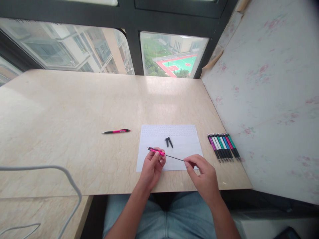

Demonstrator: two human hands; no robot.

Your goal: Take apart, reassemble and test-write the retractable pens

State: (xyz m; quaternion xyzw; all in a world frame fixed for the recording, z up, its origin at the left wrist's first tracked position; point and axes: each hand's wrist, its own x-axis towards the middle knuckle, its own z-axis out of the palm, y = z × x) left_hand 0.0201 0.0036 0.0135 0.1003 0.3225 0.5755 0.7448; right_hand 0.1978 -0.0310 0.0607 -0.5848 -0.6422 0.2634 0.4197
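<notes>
The left hand (152, 166) is closed around a pink pen barrel (156, 151); thumb and fingers wrap its right part and the tip end sticks out to the left. The right hand (203, 172) pinches the far right end of a thin dark refill (174, 157) between thumb and index finger, and the other fingers are curled loosely.

Barrel and refill lie approx. on one line, left to right, sloping a little down toward the right hand. The left end of the refill meets the open end of the barrel, but I cannot tell if it is inside or only at the mouth. So the refill is between both hands, w/ the right hand at its outer end and the left hand near its inner end.

Both things are held just above a sheet of paper (184, 142) on the surface (74, 116). Two small black parts (169, 142) lie on the paper, just behind the hands. A pink-and-black pen (116, 131) lies well apart on the left, and a row of pens (224, 146) lies side by side on the right, near the wall (261, 99).
</notes>
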